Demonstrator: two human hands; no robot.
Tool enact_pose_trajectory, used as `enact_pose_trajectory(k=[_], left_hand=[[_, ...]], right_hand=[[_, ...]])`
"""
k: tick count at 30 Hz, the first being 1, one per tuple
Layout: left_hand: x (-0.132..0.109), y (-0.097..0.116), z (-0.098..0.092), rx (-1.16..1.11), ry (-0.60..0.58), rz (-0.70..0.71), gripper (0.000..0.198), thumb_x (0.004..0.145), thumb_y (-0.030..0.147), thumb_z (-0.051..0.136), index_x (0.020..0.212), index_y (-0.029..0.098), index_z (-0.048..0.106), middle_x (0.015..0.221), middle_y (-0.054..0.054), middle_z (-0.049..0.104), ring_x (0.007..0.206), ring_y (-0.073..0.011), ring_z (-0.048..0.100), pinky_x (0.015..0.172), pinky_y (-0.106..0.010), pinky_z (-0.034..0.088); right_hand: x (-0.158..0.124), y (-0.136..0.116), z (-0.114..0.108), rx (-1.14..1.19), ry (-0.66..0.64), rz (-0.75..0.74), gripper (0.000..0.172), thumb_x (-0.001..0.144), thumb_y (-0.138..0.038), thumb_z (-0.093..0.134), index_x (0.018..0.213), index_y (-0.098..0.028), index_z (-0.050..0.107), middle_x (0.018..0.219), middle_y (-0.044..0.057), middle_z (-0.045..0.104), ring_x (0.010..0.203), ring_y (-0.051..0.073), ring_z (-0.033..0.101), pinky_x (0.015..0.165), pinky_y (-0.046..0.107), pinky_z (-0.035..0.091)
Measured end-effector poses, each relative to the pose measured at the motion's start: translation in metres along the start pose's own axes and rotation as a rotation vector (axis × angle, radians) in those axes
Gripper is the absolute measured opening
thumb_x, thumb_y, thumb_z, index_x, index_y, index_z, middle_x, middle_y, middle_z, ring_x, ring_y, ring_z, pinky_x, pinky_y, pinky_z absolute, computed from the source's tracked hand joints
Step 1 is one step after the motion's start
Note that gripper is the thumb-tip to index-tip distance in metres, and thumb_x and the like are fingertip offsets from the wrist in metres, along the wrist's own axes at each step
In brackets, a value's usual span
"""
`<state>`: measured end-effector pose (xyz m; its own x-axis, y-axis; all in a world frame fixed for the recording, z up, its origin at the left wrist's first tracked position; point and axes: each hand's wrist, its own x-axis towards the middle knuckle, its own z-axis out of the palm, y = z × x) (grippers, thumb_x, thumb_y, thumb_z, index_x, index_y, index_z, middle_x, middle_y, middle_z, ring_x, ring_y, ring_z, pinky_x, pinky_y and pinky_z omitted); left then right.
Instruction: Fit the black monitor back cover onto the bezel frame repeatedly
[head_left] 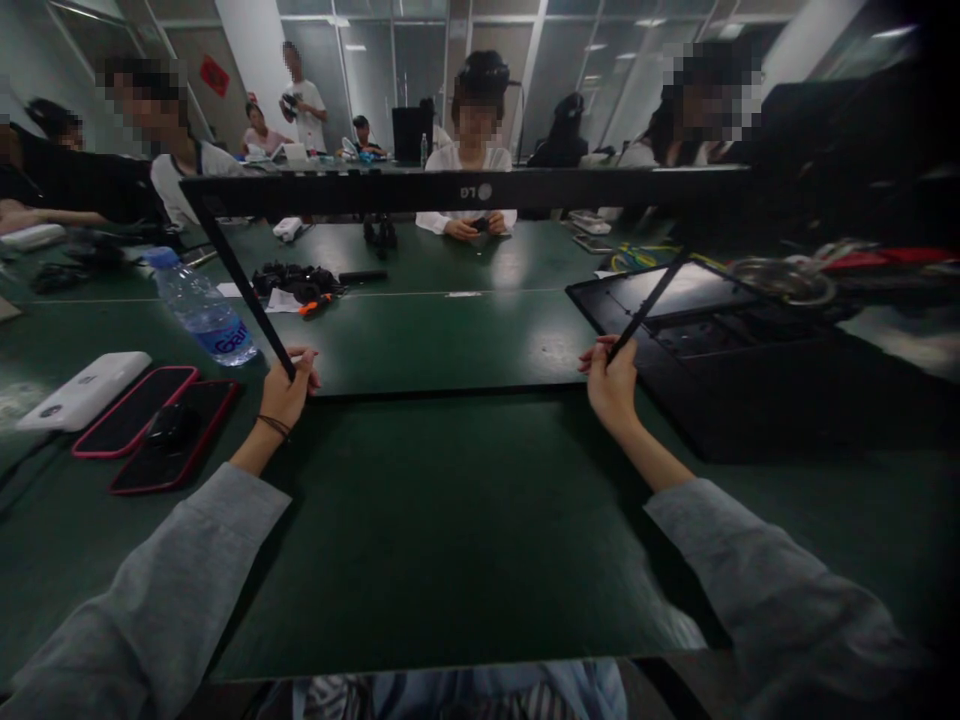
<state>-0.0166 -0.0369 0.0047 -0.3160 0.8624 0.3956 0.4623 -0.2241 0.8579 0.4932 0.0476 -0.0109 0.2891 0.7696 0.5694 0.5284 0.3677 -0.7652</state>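
Between my two hands is a thin black monitor bezel [337,195], an open rectangular frame with an upside-down LG logo on its wide far bar. My left hand [287,388] is closed around its left side bar near the close corner. On the opposite side my right hand [611,380] grips the right bar. The bezel is tilted, its logo bar raised and its thin bar low over the green table [465,540]. To the right of my right hand lies a black panel or casing [705,370], its inner side showing ribs.
Left of my left hand are a water bottle [202,310], a white power bank [86,390] and two red-edged phones [135,410]. Black gear [296,283] lies beyond the bezel. Cables [637,258] sit at the right. Across the table sits a person [469,160]; others are around.
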Motion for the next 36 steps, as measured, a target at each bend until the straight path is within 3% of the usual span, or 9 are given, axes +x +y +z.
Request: enact_pose_trajectory(k=[8, 13, 18, 24, 29, 36], left_hand=[[0.006, -0.024, 0.001, 0.142, -0.077, -0.083, 0.058, 0.085, 0.059, 0.061, 0.124, 0.018, 0.048, 0.085, -0.002, 0.072, 0.064, -0.0163, 0.066, 0.07, -0.033, 0.053], [0.007, -0.026, 0.001, 0.312, -0.149, -0.117, 0.048, 0.088, 0.053, 0.053, 0.121, 0.019, 0.053, 0.093, -0.005, 0.076, 0.075, -0.02, 0.07, 0.08, -0.037, 0.053], [0.011, -0.033, -0.001, 0.342, -0.18, -0.155, 0.042, 0.09, 0.056, 0.046, 0.102, 0.02, 0.062, 0.085, -0.006, 0.075, 0.074, -0.0197, 0.068, 0.076, -0.034, 0.052], [0.009, -0.024, 0.001, 0.333, -0.157, -0.191, 0.041, 0.087, 0.051, 0.052, 0.111, 0.019, 0.061, 0.085, -0.005, 0.076, 0.071, -0.0192, 0.068, 0.077, -0.035, 0.054], [0.007, -0.015, 0.002, 0.315, -0.155, -0.209, 0.042, 0.087, 0.055, 0.051, 0.106, 0.019, 0.061, 0.086, -0.005, 0.076, 0.072, -0.0193, 0.068, 0.075, -0.034, 0.054], [0.006, -0.011, 0.001, 0.323, -0.132, -0.209, 0.04, 0.087, 0.058, 0.051, 0.095, 0.021, 0.063, 0.079, -0.005, 0.074, 0.071, -0.0205, 0.068, 0.07, -0.034, 0.052]], right_hand=[[0.001, 0.014, 0.003, -0.059, -0.087, 0.074, 0.03, 0.094, -0.048, 0.048, 0.11, -0.024, 0.049, 0.087, 0.004, 0.064, 0.068, 0.019, 0.065, 0.073, 0.04, 0.056], [0.004, 0.021, 0.003, -0.133, -0.136, 0.195, 0.027, 0.092, -0.045, 0.047, 0.104, -0.023, 0.055, 0.08, 0.005, 0.065, 0.07, 0.022, 0.064, 0.077, 0.041, 0.055], [0.006, 0.031, 0.001, -0.272, -0.167, 0.252, 0.023, 0.084, -0.04, 0.055, 0.097, -0.022, 0.061, 0.081, 0.008, 0.066, 0.086, 0.029, 0.066, 0.086, 0.046, 0.052], [0.006, 0.037, 0.001, -0.237, -0.165, 0.212, 0.03, 0.081, -0.038, 0.057, 0.106, -0.022, 0.063, 0.089, 0.009, 0.069, 0.09, 0.03, 0.066, 0.086, 0.045, 0.052], [0.006, 0.04, 0.002, -0.256, -0.214, 0.233, 0.034, 0.082, -0.038, 0.053, 0.11, -0.02, 0.063, 0.088, 0.008, 0.07, 0.085, 0.028, 0.066, 0.086, 0.045, 0.052], [0.006, 0.039, 0.002, -0.262, -0.21, 0.218, 0.035, 0.079, -0.033, 0.053, 0.111, -0.02, 0.062, 0.098, 0.012, 0.072, 0.101, 0.031, 0.067, 0.097, 0.048, 0.049]])
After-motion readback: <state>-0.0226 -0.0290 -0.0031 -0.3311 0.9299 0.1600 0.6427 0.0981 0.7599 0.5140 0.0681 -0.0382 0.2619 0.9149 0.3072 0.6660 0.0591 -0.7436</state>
